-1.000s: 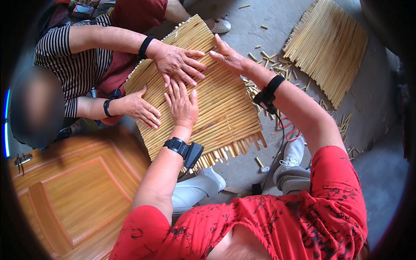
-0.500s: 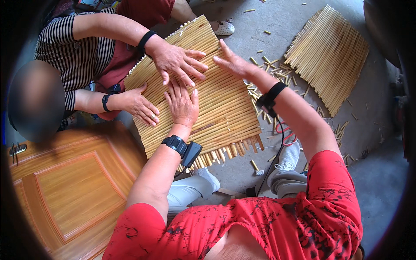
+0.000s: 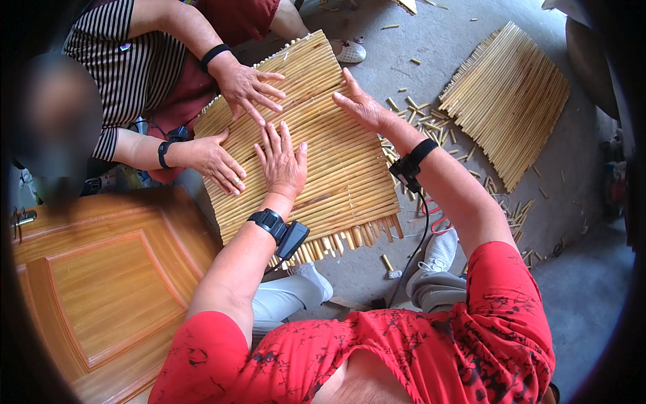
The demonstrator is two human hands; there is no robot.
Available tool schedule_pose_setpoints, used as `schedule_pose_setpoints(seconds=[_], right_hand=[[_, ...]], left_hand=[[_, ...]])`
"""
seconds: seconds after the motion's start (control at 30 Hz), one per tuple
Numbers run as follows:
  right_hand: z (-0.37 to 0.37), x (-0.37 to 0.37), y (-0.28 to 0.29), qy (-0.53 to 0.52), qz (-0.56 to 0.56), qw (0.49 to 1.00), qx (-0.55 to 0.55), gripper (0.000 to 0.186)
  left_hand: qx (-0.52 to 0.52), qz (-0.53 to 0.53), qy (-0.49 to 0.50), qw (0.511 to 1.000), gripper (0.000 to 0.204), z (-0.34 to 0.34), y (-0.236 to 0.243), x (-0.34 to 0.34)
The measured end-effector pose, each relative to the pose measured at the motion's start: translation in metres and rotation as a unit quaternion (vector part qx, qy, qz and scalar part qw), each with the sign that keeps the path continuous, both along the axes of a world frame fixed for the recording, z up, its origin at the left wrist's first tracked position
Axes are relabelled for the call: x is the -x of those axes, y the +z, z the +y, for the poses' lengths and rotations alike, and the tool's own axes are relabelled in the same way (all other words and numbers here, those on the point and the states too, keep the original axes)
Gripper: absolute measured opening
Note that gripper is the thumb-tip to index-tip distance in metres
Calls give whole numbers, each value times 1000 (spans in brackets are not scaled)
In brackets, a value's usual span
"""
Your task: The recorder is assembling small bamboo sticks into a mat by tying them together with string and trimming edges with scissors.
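Note:
A mat of thin yellow-brown reed or bamboo sticks [image 3: 336,185] lies in front of me, its sticks side by side and their near ends uneven. My left hand [image 3: 282,165] rests flat on its middle, fingers spread. At the mat's far right edge, my right hand [image 3: 363,106] is open, thumb apart from the fingers, with its fingertips by the edge. A co-worker's hand [image 3: 249,86] hovers over or touches the mat beyond my left hand; I cannot tell which. The co-worker's other hand [image 3: 214,161] lies at the mat's left side, fingers extended.
Another stick mat [image 3: 508,101] lies on the grey floor at the far right. Short cut stick pieces [image 3: 420,114] are scattered between the mats. A brown wooden panelled door [image 3: 114,289] lies at the left. A co-worker in a striped shirt [image 3: 158,74] sits at the far left.
The co-worker's far hand has drawn back to the left, away from my left hand. My hands have hardly moved on the mat. The view has shifted slightly.

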State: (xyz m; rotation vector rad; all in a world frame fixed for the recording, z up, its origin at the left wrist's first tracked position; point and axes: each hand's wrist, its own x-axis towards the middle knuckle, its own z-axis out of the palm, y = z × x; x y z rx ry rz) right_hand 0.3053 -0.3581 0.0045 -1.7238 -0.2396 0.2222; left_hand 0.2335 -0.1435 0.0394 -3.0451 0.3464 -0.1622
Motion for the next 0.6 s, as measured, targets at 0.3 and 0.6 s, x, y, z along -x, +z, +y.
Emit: schedule_pose_setpoints(seconds=[0.3,0.6], right_hand=[[-5,-2,6,-5,67,996,-63,78],[-28,-18,-4,-49,23,983,-177,27]], left_hand=[[11,-6,9,1000,61,4,-1,1],[17,-12,2,1000,61,4,-1,0]])
